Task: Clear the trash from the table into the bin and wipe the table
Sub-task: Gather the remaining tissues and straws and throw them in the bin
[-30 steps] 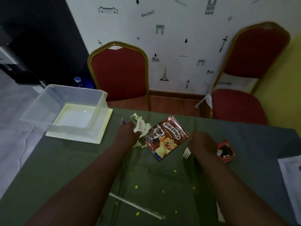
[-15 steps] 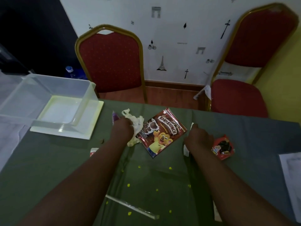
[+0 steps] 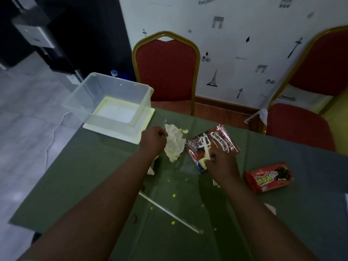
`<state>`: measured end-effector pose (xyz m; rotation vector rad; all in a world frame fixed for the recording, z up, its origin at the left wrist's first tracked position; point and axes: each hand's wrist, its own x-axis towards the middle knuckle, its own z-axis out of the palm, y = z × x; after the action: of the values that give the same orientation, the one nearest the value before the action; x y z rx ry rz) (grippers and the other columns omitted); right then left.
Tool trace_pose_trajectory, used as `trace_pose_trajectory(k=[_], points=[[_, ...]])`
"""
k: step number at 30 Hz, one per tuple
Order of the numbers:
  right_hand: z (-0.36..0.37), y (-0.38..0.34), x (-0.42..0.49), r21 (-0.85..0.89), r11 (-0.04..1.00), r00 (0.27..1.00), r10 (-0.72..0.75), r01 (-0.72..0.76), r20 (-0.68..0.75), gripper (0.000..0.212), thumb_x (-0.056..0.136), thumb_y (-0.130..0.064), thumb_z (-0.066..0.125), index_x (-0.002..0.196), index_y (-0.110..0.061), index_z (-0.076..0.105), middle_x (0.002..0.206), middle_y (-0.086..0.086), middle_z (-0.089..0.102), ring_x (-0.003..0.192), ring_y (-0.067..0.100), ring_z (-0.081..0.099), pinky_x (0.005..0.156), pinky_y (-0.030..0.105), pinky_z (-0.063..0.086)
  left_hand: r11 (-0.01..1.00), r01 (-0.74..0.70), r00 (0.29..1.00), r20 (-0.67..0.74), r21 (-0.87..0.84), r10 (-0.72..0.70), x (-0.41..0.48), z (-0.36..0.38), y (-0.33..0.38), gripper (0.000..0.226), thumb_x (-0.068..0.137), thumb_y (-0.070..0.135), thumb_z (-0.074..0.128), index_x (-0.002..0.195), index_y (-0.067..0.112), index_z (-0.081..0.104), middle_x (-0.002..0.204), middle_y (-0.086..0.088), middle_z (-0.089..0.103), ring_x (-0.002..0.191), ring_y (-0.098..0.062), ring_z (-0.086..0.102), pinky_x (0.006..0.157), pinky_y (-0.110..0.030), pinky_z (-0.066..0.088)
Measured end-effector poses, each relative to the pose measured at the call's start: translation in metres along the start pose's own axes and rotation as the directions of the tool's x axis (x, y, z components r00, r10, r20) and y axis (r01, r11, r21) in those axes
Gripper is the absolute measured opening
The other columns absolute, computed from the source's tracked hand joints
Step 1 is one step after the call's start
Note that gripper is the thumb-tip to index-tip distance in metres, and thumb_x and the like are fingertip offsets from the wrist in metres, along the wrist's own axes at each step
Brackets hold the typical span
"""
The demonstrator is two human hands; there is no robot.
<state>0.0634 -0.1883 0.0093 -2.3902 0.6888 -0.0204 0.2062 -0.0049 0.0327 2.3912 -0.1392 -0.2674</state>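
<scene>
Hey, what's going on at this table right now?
A person is clearing trash off the green-clothed table. Their left hand grips a crumpled white tissue; their right hand pinches a white plastic utensil over the brown Koko Krunch packet. The clear plastic bin is empty, and a red biscuit packet lies untouched.

Single head-worn view, looking forward and steeply down over the table (image 3: 98,181).
The camera sits close above the table's near edge. The left forearm (image 3: 113,194) and right forearm (image 3: 254,213) enter from the bottom of the frame and reach out across the table. The clear bin (image 3: 113,119) stands on its far-left corner, with red chairs (image 3: 165,72) and the wall (image 3: 235,44) beyond its far edge.
</scene>
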Motion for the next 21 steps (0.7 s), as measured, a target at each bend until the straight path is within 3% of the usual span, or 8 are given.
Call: trace_pose_trajectory(k=[5,8,11,14,17,21], points=[[0.021,-0.017,-0.022,0.064,0.998,0.999,-0.027,0.025,0.027,0.013,0.075,-0.013,0.070,0.085,-0.019,0.067,0.073,0.002,0.067,0.073,0.023,0.063,0.064,0.026,0.045,0.998,0.001,0.996,0.094,0.057,-0.007,-0.013,-0.008,-0.017,0.036,0.083,-0.006,0.048,0.095,0.014,0.077,0.111,-0.007,0.070,0.105,-0.022,0.061,0.082,-0.019,0.038],[0.030,-0.018,-0.025,0.045,0.999,0.999,0.001,-0.003,0.052,0.009,0.076,-0.017,0.070,0.084,-0.017,0.068,0.078,0.006,0.069,0.076,0.024,0.064,0.065,0.025,0.043,0.975,-0.082,0.975,0.220,0.207,0.036,-0.019,-0.008,-0.030,0.025,0.083,0.010,0.061,0.104,0.015,0.074,0.114,-0.006,0.070,0.107,-0.021,0.061,0.080,-0.019,0.037],[0.036,-0.019,-0.026,0.055,0.998,0.998,0.026,-0.029,0.057,0.006,0.076,-0.021,0.070,0.081,-0.019,0.066,0.077,0.003,0.068,0.076,0.024,0.063,0.065,0.025,0.044,0.927,-0.178,0.938,0.342,0.330,0.059,-0.027,-0.005,-0.042,0.052,0.070,0.026,0.081,0.118,0.015,0.065,0.119,-0.008,0.059,0.109,-0.025,0.056,0.084,-0.026,0.040],[0.040,-0.021,-0.025,0.065,0.997,0.997,0.040,-0.044,0.059,0.006,0.077,-0.022,0.070,0.080,-0.022,0.066,0.072,-0.003,0.064,0.075,0.021,0.064,0.067,0.026,0.047,0.831,-0.288,0.907,0.414,0.476,0.077,-0.033,0.000,-0.049,0.060,0.070,0.022,0.080,0.125,0.013,0.057,0.121,-0.011,0.052,0.109,-0.029,0.056,0.089,-0.034,0.047],[0.043,-0.022,-0.025,0.073,0.996,0.997,0.054,-0.058,0.053,0.008,0.076,-0.023,0.071,0.084,-0.023,0.068,0.076,-0.002,0.068,0.076,0.021,0.065,0.072,0.031,0.053,0.785,-0.331,0.900,0.425,0.524,0.096,-0.034,0.001,-0.056,0.039,0.082,0.016,0.066,0.121,0.013,0.062,0.121,-0.013,0.055,0.110,-0.029,0.058,0.089,-0.036,0.050],[0.044,-0.022,-0.028,0.059,0.998,0.998,0.025,-0.029,0.060,0.009,0.078,-0.027,0.071,0.079,-0.020,0.066,0.072,-0.001,0.068,0.073,0.021,0.065,0.069,0.033,0.054,0.888,-0.257,0.947,0.285,0.381,0.152,-0.039,-0.006,-0.060,0.034,0.084,0.016,0.066,0.116,0.009,0.065,0.119,-0.015,0.059,0.112,-0.029,0.056,0.089,-0.031,0.043]])
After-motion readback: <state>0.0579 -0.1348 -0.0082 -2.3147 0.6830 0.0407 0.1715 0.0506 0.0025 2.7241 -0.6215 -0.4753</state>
